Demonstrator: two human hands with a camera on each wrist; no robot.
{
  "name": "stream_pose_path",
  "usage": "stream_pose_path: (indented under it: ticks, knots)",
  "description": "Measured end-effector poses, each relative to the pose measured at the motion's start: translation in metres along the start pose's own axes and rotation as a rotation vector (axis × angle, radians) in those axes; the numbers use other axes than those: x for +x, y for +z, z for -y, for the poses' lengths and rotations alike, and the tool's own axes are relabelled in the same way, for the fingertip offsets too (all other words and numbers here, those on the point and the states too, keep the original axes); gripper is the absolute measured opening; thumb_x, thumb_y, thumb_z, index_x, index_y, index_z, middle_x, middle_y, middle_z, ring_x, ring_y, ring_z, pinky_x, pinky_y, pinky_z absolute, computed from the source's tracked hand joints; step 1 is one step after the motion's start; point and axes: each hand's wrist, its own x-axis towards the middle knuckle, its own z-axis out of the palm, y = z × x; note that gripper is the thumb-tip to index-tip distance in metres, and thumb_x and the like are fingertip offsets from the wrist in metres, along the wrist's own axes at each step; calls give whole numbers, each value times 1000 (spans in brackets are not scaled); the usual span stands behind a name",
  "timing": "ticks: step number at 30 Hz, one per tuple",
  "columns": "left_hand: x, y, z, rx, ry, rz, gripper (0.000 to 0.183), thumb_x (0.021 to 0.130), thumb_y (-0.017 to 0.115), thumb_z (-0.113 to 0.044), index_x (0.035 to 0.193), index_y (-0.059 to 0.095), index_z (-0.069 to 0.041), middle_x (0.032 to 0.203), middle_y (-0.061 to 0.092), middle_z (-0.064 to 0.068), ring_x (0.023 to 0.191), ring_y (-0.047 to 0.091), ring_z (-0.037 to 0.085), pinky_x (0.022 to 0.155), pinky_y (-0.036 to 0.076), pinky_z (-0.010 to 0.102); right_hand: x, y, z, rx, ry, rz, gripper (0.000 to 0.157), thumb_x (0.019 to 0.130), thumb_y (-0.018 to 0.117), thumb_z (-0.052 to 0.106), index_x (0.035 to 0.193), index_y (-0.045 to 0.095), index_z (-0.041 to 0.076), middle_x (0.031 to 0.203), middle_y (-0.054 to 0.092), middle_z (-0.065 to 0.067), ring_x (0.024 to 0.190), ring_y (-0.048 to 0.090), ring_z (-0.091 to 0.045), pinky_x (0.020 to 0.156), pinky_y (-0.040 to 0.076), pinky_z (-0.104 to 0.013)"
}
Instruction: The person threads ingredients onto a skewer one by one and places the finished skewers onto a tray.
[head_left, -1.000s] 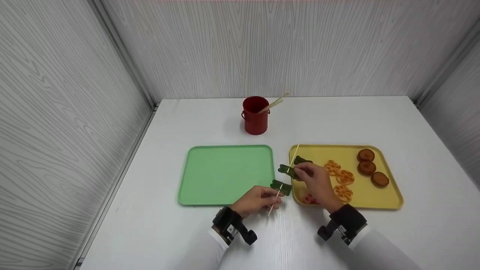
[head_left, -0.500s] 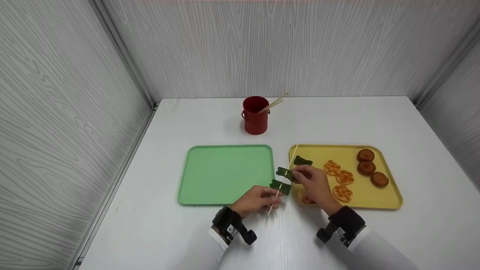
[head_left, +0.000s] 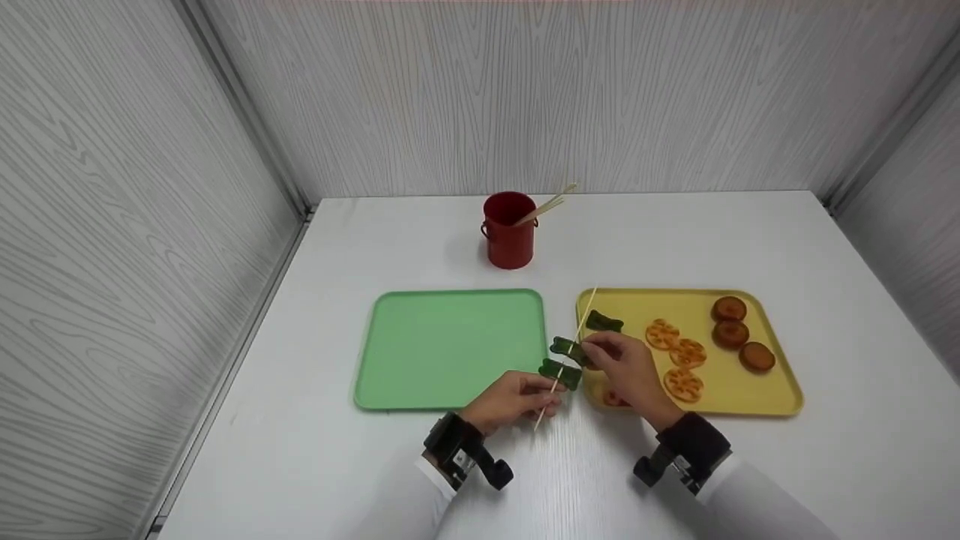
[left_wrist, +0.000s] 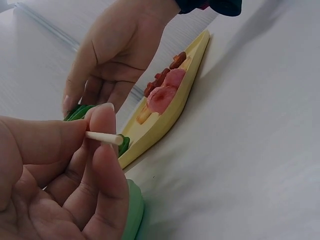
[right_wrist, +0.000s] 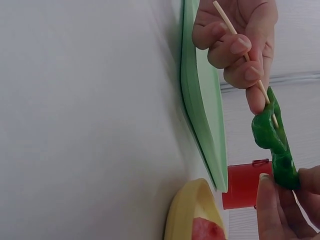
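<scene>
My left hand (head_left: pixel 510 401) pinches a thin wooden skewer (head_left: pixel 587 309) near its lower end; the skewer slants up and away to the right. One green pepper piece (head_left: pixel 560 374) is threaded on it right at my left fingertips. A second green pepper piece (head_left: pixel 567 348) sits just above, also on the skewer, and my right hand (head_left: pixel 628 367) pinches its right edge between thumb and fingers. In the left wrist view the skewer's blunt end (left_wrist: pixel 118 139) pokes out between thumb and fingers. The right wrist view shows the pepper pieces (right_wrist: pixel 285 170) close together.
A yellow tray (head_left: pixel 757 401) at right bears another green pepper piece (head_left: pixel 603 322), orange lotus-root-like slices (head_left: pixel 683 384), brown round pieces (head_left: pixel 757 358) and pink pieces (left_wrist: pixel 162 99). The green tray (head_left: pixel 450 349) lies left. Behind stands a red bucket (head_left: pixel 511 244) with several skewers (head_left: pixel 551 203).
My right hand has slid the second pepper piece a little down the skewer, closer to the first one. My left hand has stayed almost still.
</scene>
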Motion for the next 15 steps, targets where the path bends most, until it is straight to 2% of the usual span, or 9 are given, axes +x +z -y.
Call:
stream_pose_path:
  ticks: [6, 12, 15]
  knots:
    - [-2, 1, 0, 1, -1, -10, 26, 96, 58, -2, 119, 64, 7, 105, 69, 24, 75, 63, 8, 62, 50, 18, 2, -8, 10, 55, 62, 27, 29, 98, 59, 17, 109, 66, -10, 102, 68, -25, 83, 69, -28, 76, 58, -28]
    - [-3, -3, -1, -23, -3, -4, 27, 97, 56, -1, 121, 62, 8, 110, 67, 25, 76, 65, 9, 64, 52, 19, 16, -22, -4, 2, 57, -4, 32, 98, 60, 22, 111, 66, -7, 105, 67, -26, 91, 67, -37, 80, 57, -31]
    - [-3, -5, -1, -30, 3, 5, 27, 97, 55, 0, 122, 61, 8, 111, 67, 25, 76, 65, 9, 66, 53, 20, 22, -30, -8, -58, 57, -46, 32, 97, 62, 23, 112, 67, -5, 104, 69, -23, 90, 67, -32, 79, 57, -32]
